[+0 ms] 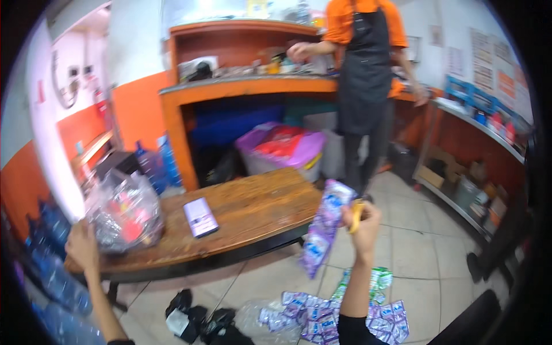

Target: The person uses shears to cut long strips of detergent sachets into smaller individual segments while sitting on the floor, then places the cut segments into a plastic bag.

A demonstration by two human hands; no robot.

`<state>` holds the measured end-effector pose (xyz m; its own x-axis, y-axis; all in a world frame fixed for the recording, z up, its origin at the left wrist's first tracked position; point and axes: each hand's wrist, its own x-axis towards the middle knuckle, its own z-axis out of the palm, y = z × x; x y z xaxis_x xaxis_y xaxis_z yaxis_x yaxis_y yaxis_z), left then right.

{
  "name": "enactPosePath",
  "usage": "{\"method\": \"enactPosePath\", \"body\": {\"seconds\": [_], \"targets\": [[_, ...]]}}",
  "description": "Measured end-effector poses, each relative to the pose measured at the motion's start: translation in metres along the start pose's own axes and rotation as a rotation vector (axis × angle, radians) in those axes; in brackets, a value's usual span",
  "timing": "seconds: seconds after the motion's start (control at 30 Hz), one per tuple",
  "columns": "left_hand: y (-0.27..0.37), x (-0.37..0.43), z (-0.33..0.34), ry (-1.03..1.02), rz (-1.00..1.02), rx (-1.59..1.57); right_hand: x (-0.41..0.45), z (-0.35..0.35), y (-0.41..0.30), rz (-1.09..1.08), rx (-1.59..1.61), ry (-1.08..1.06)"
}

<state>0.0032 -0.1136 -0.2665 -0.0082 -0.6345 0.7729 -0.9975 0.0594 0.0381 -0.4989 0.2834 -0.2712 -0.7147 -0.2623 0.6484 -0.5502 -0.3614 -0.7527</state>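
Observation:
My right hand (pixel 365 224) is raised over the floor, gripping a strip of purple sachets (pixel 321 235) that hangs down past the bench's right end. A yellow loop (pixel 356 215), which looks like a scissors handle, is in the same hand. At the bench's left end my left hand (pixel 82 246) is against the side of a clear plastic bag (pixel 125 215) with red and pale things inside; whether its fingers pinch the bag is blurred. More purple sachets (pixel 321 317) and some green sachets (pixel 379 280) lie on the tiles below my right arm.
A phone (pixel 201 217) lies on the wooden bench (pixel 258 200). Black plastic bags (pixel 194 317) are on the floor, with large blue bottles (pixel 56 276) at the left. A person in a dark apron (pixel 364 73) stands beyond the bench, near a purple-lined tub (pixel 280 148). Metal shelving (pixel 468 211) stands right.

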Motion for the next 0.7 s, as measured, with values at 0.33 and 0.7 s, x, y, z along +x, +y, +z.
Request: {"method": "enactPosePath", "body": {"seconds": [0.33, 0.7], "targets": [[0.011, -0.014, 0.119, -0.078, -0.023, -0.293, -0.005, -0.011, -0.003, 0.027, 0.093, 0.016], [0.036, -0.012, 0.076, -0.311, -0.048, -0.096, 0.003, -0.009, -0.011, 0.035, 0.074, 0.005]]}}
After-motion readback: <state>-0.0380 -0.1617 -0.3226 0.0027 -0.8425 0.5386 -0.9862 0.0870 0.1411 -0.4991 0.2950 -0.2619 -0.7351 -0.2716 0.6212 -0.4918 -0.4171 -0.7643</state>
